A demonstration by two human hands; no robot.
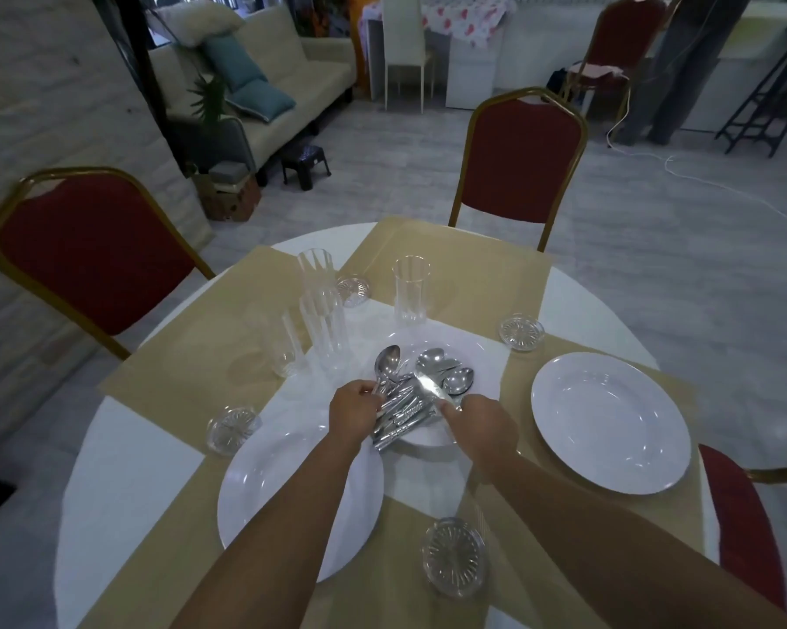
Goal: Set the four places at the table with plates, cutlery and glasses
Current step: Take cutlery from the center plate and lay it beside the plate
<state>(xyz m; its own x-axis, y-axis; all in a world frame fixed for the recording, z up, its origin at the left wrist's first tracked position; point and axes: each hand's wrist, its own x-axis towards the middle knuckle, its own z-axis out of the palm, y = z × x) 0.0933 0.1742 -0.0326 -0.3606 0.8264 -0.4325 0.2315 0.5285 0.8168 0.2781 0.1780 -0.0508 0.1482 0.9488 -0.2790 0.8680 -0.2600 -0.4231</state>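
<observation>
A bundle of silver cutlery [405, 410] lies on a white plate [477, 356] at the table's middle. My left hand [353, 410] grips the bundle's handles from the left. My right hand [477, 422] pinches a shiny knife [430, 387] pulled up from the pile. Spoons [446, 370] fan out on the far side. One white plate [300, 501] sits on the near placemat under my left forearm, another white plate [609, 422] on the right placemat. Several clear glasses [325, 329] stand left of centre, and one glass [411, 290] stands further back.
Glass coasters lie at the near edge [455, 556], left [232, 429], far right [521, 332] and behind the glasses [353, 290]. Red chairs stand at the left [92, 251], far side [523, 161] and right [745, 528]. A person's legs [682, 70] are at the back right.
</observation>
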